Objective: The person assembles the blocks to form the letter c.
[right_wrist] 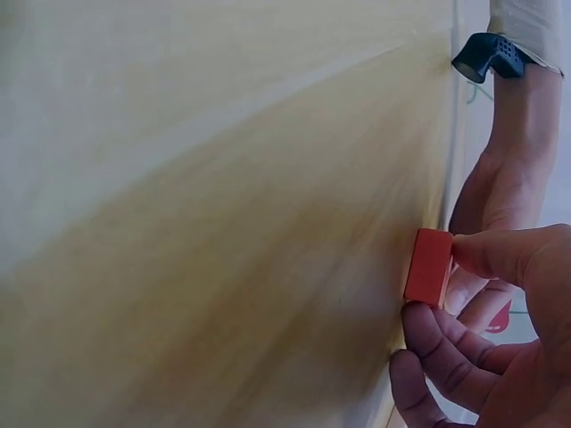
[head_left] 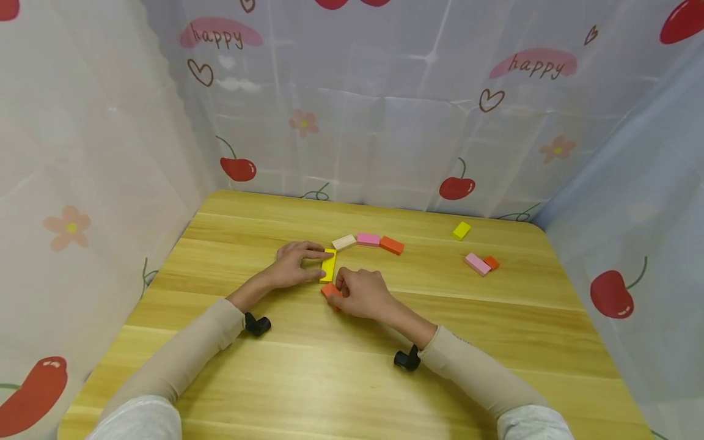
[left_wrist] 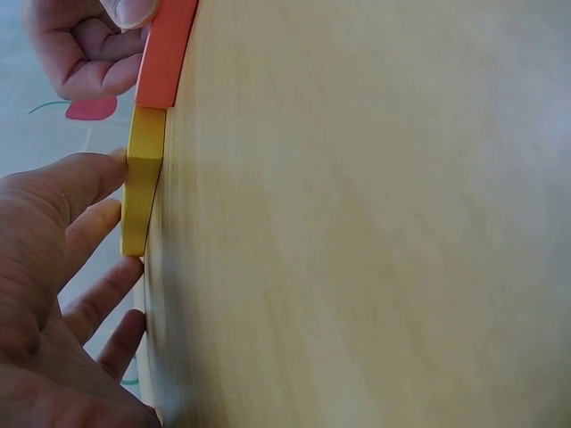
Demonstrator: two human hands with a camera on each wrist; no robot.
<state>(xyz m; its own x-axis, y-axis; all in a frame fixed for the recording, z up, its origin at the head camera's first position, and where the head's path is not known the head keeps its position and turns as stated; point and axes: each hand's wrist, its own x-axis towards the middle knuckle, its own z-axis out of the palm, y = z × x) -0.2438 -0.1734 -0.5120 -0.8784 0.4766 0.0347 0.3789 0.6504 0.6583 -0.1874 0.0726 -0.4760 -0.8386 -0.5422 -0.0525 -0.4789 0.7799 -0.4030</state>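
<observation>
Right grip (head_left: pixel 365 294) — pinches part-hidden orange block (head_left: pixel 330 289) | left grip (head_left: pixel 294 266) — on yellow block (head_left: pixel 328 267)

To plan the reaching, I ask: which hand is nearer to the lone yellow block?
Right. The right hand holds an orange block, left of the lone yellow block; the left hand is farther left, touching another yellow block.

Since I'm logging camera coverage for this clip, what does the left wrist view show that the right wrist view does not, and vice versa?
Left wrist view only: the yellow block, with the fingers of the left hand touching it.

Right wrist view only: the black device on the left wrist and the pale sleeve beside it.

Both: the orange block, the right hand pinching it, part of the left hand, and the wooden tabletop.
</observation>
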